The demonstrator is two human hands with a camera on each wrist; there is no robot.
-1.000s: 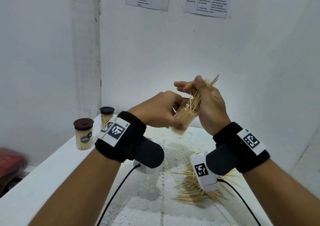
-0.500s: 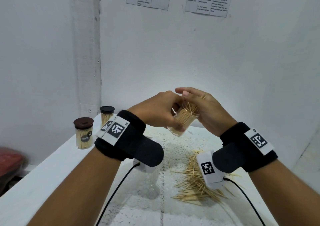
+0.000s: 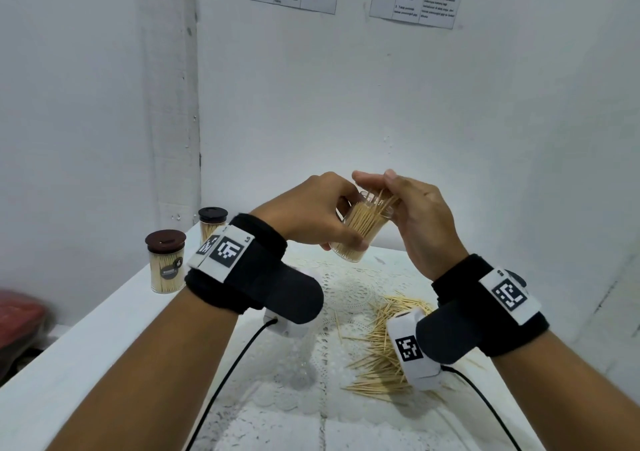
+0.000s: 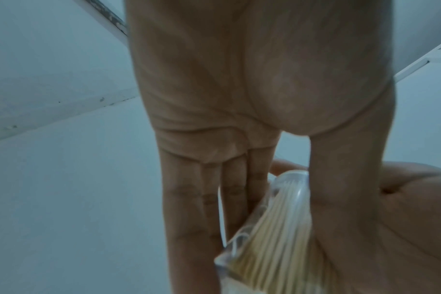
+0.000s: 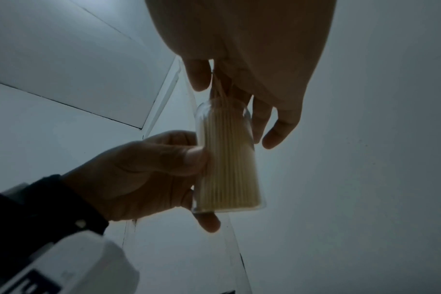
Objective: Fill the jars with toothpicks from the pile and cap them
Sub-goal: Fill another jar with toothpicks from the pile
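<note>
On the table (image 3: 86, 364), nearest the viewer, lies the pile (image 3: 377, 353) of loose toothpicks, spread over a lace mat (image 3: 346, 291) and partly hidden by the right wrist camera. I cannot count them; there are dozens at least.

Above the mat, both hands meet at one open jar (image 3: 360, 231), held in the air and tilted. The left hand (image 3: 311, 211) grips it round the lower wall, thumb on the near side and fingers curled behind. The right hand (image 3: 412, 218) is at the mouth: its thumb and fingers pinch a small bunch of sticks (image 3: 384, 198) that stand out of the rim at a slant, and the other fingers hang loosely curled beside the glass. The jar looks nearly full already.

It is clear, smooth and light, so I judge it slippery and easily tipped; holding it low round the wall, as now, seems the safe place. The toothpicks are thin, stiff and light, apt to snap or scatter, best pinched near their upper ends and fed in parallel with those inside.

Farther back on the left stand two capped jars, one (image 3: 165, 262) nearer and one (image 3: 212, 224) behind it by the wall. That makes three jars in view. No loose cap shows.
</note>
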